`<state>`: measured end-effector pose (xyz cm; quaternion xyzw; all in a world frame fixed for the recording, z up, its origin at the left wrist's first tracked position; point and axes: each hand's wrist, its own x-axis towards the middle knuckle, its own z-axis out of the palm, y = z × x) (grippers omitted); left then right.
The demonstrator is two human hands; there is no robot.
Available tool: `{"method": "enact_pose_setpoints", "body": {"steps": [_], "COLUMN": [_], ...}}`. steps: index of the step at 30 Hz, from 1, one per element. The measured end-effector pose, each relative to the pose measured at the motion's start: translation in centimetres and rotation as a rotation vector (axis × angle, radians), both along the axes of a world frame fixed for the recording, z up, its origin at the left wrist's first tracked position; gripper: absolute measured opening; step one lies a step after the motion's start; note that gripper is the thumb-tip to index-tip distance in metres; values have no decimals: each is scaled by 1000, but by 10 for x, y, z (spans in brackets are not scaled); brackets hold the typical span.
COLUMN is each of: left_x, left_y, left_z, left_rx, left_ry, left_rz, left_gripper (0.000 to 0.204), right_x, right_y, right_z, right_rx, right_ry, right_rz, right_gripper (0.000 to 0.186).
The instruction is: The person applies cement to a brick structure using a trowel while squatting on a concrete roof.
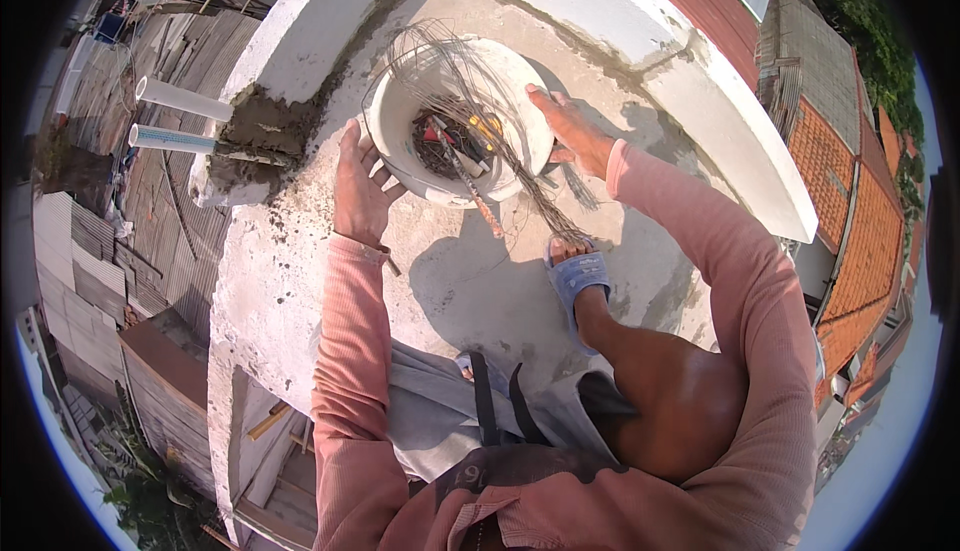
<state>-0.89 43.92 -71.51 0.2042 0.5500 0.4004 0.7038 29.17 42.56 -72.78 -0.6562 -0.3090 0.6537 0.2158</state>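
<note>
A round white plastic basin (388, 116) stands on the concrete in front of me. Thin binding wire (540, 196) arches over it in a loose bundle, its gathered end hanging past the near rim. Inside lie a red-handled tool (432, 135), something yellow (487, 128), a stick-like tool (462, 169) leaning out over the rim, and more dark wire. My left hand (362, 186) is open at the basin's left side, fingers spread by the rim. On the opposite side my right hand (578, 133) is open too, fingers stretched against the rim. Whether either bears weight I cannot tell.
A low white wall (590, 1) curves round the far side and right. Two white pipes (180, 98) stick out at the left beside wet mortar (265, 131). Rooftops (170, 61) lie below the slab's left edge. My sandalled foot (578, 271) is near the wire's end.
</note>
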Motion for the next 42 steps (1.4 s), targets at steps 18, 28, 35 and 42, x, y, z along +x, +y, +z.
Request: {"method": "enact_pose_setpoints", "body": {"steps": [18,28,35,42], "left_x": [316,176,-41,-128], "left_y": [-218,-143,-151,-381], "left_z": [-96,65,152,206], "left_rx": [-234,1260,756,374], "left_ry": [-108,600,1510,1332], "left_rz": [-892,-874,-719,881], "left_gripper": [53,48,58,61], "right_x": [289,209,-37,-194], "right_y": [-263,-136,26,39], "right_z": [26,124,123,37], "right_rx": [30,445,871,1620], "right_ry": [-989,-1141,-586,-111], "right_rz": [-283,391,1075,1604], "right_gripper": [84,49,45,44]}}
